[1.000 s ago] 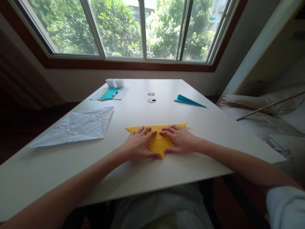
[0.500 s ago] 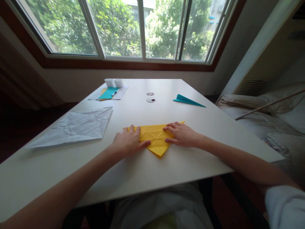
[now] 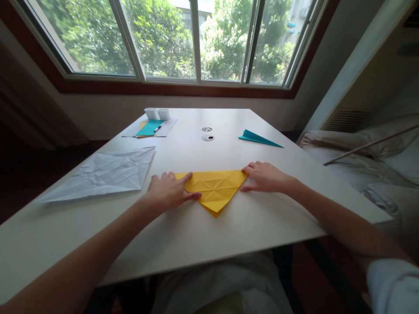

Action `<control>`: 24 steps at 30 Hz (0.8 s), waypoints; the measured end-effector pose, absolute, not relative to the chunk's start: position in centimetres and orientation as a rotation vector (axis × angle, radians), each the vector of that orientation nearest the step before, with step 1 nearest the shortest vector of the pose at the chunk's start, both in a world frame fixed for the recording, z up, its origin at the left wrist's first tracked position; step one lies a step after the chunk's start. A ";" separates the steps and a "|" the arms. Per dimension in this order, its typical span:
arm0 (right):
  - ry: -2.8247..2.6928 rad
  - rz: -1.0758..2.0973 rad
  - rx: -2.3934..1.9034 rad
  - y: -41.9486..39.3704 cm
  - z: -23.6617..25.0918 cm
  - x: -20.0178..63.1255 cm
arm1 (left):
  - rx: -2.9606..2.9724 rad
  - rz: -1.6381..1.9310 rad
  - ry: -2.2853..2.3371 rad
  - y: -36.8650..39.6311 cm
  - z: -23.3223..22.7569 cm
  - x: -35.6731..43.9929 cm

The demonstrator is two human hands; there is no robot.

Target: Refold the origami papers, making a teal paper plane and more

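A folded sheet of yellow paper [image 3: 214, 187] lies on the white table in front of me. It has a straight top edge, a point facing me and creases crossing its middle. My left hand [image 3: 168, 190] rests at its left corner. The index finger and thumb are spread apart over the paper, and the other fingers lie beyond its edge. At the right corner, my right hand [image 3: 263, 176] touches the paper with its fingertips. Its thumb is apart from the fingers, just below the slanting edge. Both corners are partly covered by the fingers.
A large creased white paper [image 3: 108, 174] lies left on the table [image 3: 183, 248]. At the back left are a teal sheet [image 3: 149, 127], a pen [image 3: 159, 127] and white folded pieces [image 3: 157, 114]. Two round pieces [image 3: 207, 138] lie mid-table, and a teal folded paper [image 3: 260, 138] lies right.
My hands have moved apart toward the paper's two corners, the right one the farther. More of the yellow paper shows between them, and its point has shifted slightly left.
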State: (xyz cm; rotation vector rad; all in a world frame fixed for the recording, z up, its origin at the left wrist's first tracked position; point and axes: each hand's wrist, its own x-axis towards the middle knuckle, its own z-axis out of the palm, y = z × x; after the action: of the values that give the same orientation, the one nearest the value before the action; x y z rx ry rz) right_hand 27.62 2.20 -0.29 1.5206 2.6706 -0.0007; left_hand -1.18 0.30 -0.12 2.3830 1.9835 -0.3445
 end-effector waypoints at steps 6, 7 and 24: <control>3.040 -0.135 1.101 3.0 -0.3 27.8 | 2.450 -0.165 1.890 2.7 -1.0 -2.9; 3.067 -0.147 1.052 3.0 -0.4 27.7 | 2.459 -0.137 1.870 3.1 -1.2 -3.2; 3.133 -0.840 1.865 3.8 -1.6 27.4 | 2.418 0.276 1.702 5.0 -1.8 -4.4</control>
State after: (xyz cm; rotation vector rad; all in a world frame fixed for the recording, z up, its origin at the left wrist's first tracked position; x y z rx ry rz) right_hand 27.40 3.83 -1.56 1.8646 3.1329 -0.8403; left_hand -4.43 4.96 -1.78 2.4185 1.7025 0.2762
